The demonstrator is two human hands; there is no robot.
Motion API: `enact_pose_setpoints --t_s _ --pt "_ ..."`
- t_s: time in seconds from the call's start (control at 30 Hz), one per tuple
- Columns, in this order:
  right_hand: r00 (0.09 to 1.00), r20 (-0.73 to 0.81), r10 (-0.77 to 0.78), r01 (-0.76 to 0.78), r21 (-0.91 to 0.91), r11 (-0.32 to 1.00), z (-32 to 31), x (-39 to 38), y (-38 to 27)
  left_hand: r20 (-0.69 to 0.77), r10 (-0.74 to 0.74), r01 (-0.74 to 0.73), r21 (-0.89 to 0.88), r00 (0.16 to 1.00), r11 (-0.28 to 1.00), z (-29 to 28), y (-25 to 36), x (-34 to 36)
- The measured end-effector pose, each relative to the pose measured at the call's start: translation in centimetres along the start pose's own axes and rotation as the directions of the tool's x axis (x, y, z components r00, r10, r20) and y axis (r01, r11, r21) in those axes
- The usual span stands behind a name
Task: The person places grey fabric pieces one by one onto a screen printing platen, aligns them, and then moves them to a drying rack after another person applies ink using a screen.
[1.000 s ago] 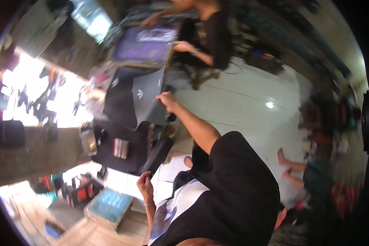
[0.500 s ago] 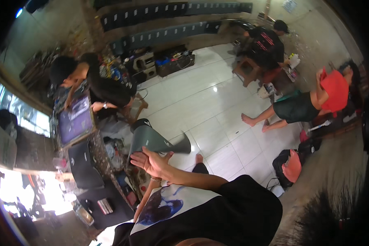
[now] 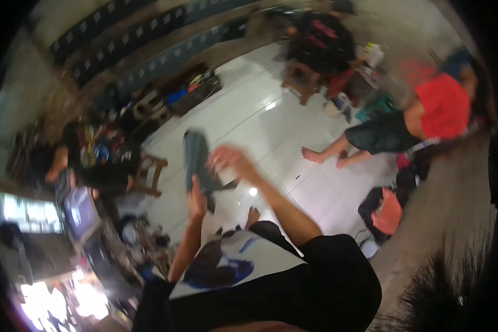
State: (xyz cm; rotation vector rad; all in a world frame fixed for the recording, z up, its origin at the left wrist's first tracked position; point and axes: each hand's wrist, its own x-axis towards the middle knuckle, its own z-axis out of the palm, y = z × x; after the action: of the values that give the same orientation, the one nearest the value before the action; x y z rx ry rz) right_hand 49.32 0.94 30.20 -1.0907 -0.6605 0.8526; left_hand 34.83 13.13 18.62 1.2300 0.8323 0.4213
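A dark grey-green flexible sheet [image 3: 198, 157] stands curled in front of me over the tiled floor. My left hand [image 3: 197, 202] grips its lower part, the thumb lying up along its near face. My right hand [image 3: 229, 159] is raised just right of the sheet, its fingers curved and smeared by motion. Whether that hand touches the sheet I cannot tell. A narrow dark flap of the sheet sticks out to the right below my right hand.
At the left a person [image 3: 102, 152] leans over a framed panel [image 3: 80, 213] by a wooden stool [image 3: 150, 174]. Another person [image 3: 321, 41] sits at the back. A person in red [image 3: 442, 108] sits at the right, legs stretched out. Dark sheets [image 3: 144, 69] hang in rows along the wall.
My view has swung, and the bench with dark sheets has slid toward the lower left. The sheet, wide and bent before, now stands upright in my left hand. My right hand has risen from its edge.
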Motion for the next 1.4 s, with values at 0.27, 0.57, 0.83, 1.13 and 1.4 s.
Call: enact_pose_setpoints --t_s 0.27,0.57,0.83,1.13,1.4 --pt "0.923 -0.319 -0.213 -0.089 -0.718 0.691 -20.7 10.0 -2.8 0.458 0.28 -0.474 0.388 0.843 0.791 9.0 4.9 8.5" --pt "0.934 -0.358 -0.019 -0.19 -0.54 0.82 -32.1 19.8 -5.9 0.479 -0.087 -0.053 0.27 0.873 0.961 16.1 9.1 22.2" --pt "0.973 -0.089 0.211 -0.209 -0.721 0.661 -35.6 35.8 -14.8 0.657 -0.196 0.408 -0.185 0.728 0.894 19.2 10.0 41.5" --pt "0.958 0.278 0.07 0.256 -0.94 0.227 -31.6 59.1 -29.1 0.63 -0.143 0.108 0.094 0.763 0.99 17.7 15.4 56.4" --pt "0.836 0.28 -0.471 0.515 -0.697 0.499 -29.8 79.7 -40.8 0.155 -0.086 0.102 -0.1 0.984 0.99 17.2 18.2 64.3"
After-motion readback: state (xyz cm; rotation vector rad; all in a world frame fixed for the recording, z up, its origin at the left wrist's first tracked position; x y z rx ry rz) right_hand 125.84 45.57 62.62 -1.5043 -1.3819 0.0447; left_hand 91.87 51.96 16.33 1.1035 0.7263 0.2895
